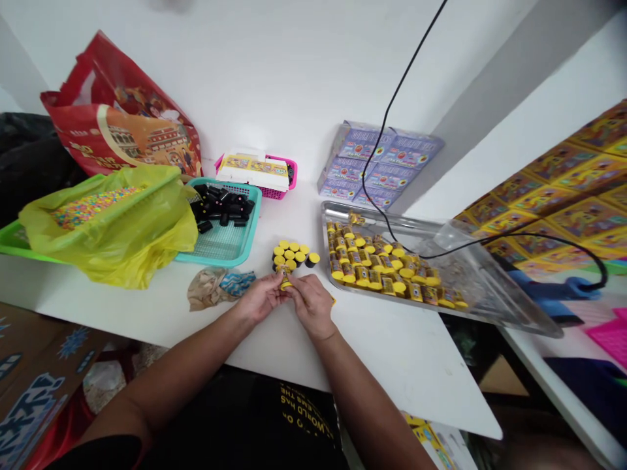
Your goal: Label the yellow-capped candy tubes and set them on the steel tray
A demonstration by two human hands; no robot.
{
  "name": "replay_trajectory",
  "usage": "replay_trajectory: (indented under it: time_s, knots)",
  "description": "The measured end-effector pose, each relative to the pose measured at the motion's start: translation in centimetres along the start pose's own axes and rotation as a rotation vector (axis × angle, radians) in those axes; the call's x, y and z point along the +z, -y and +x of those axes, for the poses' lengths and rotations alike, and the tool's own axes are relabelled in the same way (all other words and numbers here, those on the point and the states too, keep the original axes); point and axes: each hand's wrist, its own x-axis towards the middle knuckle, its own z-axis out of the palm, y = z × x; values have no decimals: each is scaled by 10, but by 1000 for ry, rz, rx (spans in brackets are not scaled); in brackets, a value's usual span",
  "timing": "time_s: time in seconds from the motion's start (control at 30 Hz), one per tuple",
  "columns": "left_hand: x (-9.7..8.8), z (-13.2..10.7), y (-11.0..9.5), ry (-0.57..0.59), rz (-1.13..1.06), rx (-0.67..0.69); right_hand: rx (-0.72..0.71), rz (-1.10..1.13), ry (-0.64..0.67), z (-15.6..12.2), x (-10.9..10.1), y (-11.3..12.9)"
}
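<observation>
My left hand (259, 299) and my right hand (311, 302) meet over the white table (392, 352), fingers pinched together on one small yellow-capped tube (285, 281) with a printed label. Just behind them stands a cluster of several yellow-capped black tubes (292, 255). A metal tray (490, 294) to the right holds many labelled yellow-capped tubes (382, 264) lying in rows.
A teal basket (223, 245) with black tubes sits at left centre, beside a green tray lined with a yellow bag (127, 228) of coloured beads. A pink basket (281, 189), purple boxes (377, 163), a red bag (122, 124), a black cable (392, 111) and crumpled wrappers (218, 287) lie around.
</observation>
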Motion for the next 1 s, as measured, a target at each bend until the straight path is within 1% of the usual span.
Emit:
replay_trajectory:
  time_s: [0.13, 0.27, 0.33, 0.47, 0.57, 0.7, 0.8, 0.9, 0.97, 1.0]
  knots:
    - [-2, 0, -3, 14, 33, -4, -35, -36, 3, 0, -3, 0]
    - [-3, 0, -7, 63, -5, -10, 61, -67, 0, 2, -4, 3]
    - [-3, 0, -7, 78, -33, -10, 72, -69, 7, 2, -4, 4]
    - [2, -2, -7, 52, -30, 15, 33, -57, 32, 3, -2, 6]
    - [5, -4, -7, 25, -48, 13, 43, 7, 6, 4, 0, 7]
    - [6, -5, -7, 22, -39, -2, 49, 67, -28, 6, -2, 8]
    - [4, -5, -5, 55, -8, -11, 39, 22, -27, 5, -6, 7]
    - [3, -4, -3, 101, 33, -33, -26, -59, 7, 4, -9, 5]
    - [2, -3, -3, 75, 41, -12, -42, -96, 18, 4, -9, 5]
    - [2, -2, -4, 52, 37, 5, -28, -101, 11, 4, -9, 6]
